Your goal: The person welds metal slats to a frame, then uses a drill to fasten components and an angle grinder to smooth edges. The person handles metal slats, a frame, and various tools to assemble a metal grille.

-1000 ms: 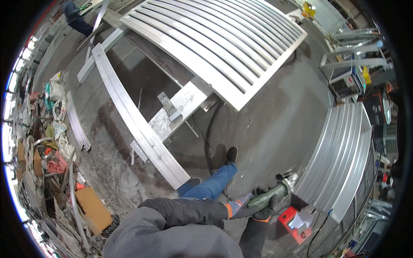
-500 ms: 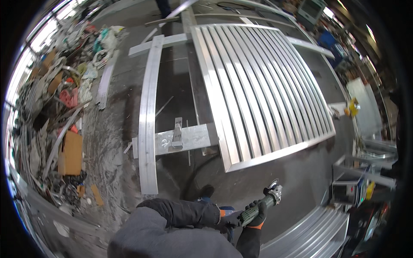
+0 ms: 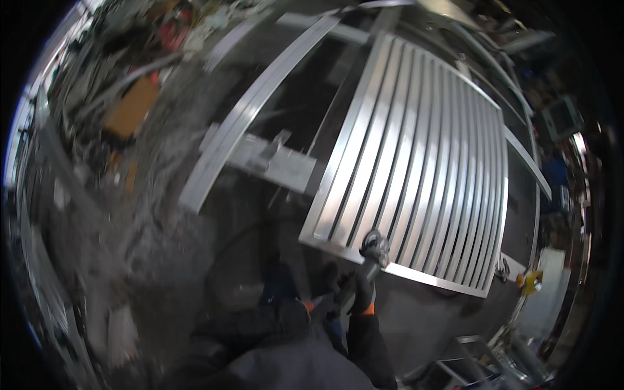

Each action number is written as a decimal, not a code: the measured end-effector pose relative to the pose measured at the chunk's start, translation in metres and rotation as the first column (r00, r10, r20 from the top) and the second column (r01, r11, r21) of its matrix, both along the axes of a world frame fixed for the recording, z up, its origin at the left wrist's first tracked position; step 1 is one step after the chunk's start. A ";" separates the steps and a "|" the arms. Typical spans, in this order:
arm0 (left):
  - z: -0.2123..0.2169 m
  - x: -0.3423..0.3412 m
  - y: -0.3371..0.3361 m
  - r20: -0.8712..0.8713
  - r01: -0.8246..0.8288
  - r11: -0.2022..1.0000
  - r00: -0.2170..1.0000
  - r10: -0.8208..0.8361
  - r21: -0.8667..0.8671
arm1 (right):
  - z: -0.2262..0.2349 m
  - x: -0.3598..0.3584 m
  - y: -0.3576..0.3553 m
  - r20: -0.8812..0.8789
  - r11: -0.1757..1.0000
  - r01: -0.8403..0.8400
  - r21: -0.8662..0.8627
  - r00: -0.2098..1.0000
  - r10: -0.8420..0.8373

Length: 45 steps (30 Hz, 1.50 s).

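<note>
I hold a dark angle grinder [image 3: 372, 255] in front of me, its disc end pointing up and away. My right hand [image 3: 359, 296], in a dark glove with an orange cuff, grips the body. My left hand [image 3: 323, 298], gloved the same way, sits at the rear of the tool, partly hidden by my dark sleeve. The disc end hangs over the near edge of a large slatted metal panel [image 3: 422, 162] lying flat on the floor. The picture is blurred by motion.
A long metal beam [image 3: 227, 146] lies left of the panel, with a flat plate and clamp [image 3: 276, 162] between them. Scrap and an orange board [image 3: 130, 107] pile up at the far left. A yellow object [image 3: 530, 283] sits at the right, and metal frames [image 3: 481, 354] stand lower right.
My view has swung round, so the slatted panel now lies ahead to the right and closer. The grinder has stayed in both hands and now sits over the panel's near edge.
</note>
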<state>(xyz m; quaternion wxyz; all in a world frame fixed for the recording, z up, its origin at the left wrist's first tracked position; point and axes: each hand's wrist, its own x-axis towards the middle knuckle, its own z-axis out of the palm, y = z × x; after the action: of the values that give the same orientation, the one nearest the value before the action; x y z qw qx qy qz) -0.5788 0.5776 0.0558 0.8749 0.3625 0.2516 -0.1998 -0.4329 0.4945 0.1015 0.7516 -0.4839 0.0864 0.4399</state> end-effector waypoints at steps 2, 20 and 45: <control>-0.009 0.002 -0.034 0.071 -0.313 0.923 0.939 0.336 -0.224 | 0.014 0.012 0.000 -0.079 0.978 -0.179 -0.107 0.982 0.171; -0.032 0.070 0.019 -0.128 -0.393 0.667 0.797 0.591 0.633 | -0.096 0.034 0.038 0.306 0.631 -0.548 -0.548 0.571 0.762; -0.056 0.088 -0.008 -0.166 -0.487 0.560 0.637 0.753 0.670 | -0.095 0.064 0.052 0.244 0.373 -0.728 -0.575 0.282 0.928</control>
<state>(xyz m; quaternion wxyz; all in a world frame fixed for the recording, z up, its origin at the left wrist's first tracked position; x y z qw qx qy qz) -0.4911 0.5694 -0.0001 0.6564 0.4337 0.6011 0.1404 -0.3690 0.5464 0.0065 0.2906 -0.6804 -0.3195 0.5920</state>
